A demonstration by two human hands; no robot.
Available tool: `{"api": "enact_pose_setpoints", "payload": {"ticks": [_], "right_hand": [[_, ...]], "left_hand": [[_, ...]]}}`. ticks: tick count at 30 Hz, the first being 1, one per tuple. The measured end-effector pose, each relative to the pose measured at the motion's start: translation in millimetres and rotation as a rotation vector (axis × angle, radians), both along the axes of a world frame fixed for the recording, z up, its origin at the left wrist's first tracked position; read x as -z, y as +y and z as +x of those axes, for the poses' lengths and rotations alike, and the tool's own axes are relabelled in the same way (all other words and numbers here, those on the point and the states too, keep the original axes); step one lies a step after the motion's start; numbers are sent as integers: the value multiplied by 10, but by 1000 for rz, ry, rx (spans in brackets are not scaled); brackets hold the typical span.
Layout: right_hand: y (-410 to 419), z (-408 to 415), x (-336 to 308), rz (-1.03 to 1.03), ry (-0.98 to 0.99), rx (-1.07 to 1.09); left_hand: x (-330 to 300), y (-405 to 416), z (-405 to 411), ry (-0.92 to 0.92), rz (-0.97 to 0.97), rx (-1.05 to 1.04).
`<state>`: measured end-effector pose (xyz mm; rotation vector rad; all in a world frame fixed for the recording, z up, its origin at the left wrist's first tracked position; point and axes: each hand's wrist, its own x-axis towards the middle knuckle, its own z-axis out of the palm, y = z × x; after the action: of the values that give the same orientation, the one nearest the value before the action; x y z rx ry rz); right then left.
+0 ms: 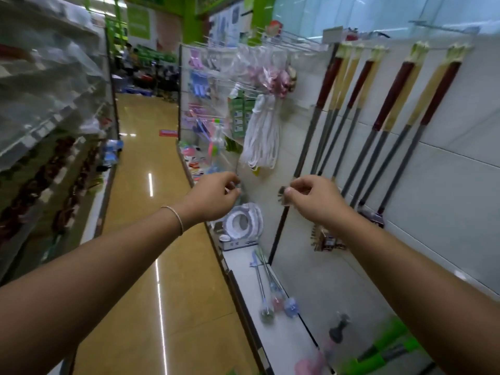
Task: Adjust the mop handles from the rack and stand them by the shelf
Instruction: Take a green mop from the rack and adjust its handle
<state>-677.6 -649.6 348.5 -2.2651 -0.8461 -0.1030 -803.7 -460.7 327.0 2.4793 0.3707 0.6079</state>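
One wide-angle head view looks forward and slightly down a shop aisle, with both forearms reaching out from the bottom edge. It faces the right-hand shelf (273, 307) at close range, the hanging mop handles (378, 125) just beyond the hands. The yellow floor (140, 212) recedes toward the upper left.

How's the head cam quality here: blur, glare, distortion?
Head view: motion blur softens nearly everything, worst on the left shelving and the items on the bottom shelf; the left hand and right hand are only slightly smeared. Ceiling lights streak as glare on the glossy floor. Wide-angle distortion bows the shelf edge and splays the hanging mop handles.
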Motion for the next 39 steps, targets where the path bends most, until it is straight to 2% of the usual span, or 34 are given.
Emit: {"api": "enact_pose_setpoints", "payload": {"ticks": [8,19,30,39], "right_hand": [[-288,297,107,-12,78,348],[-1124,367,749,-14,117,747],[-2258,536,1648,82,324,903],[-2681,531,2468,82,570,1009]], "left_hand": [[82,130,978,51,38,316],[700,-763,1883,159,-4,697],[1476,-1905,2300,290,22,832],[2346,-2410,2543,411,48,914]]}}
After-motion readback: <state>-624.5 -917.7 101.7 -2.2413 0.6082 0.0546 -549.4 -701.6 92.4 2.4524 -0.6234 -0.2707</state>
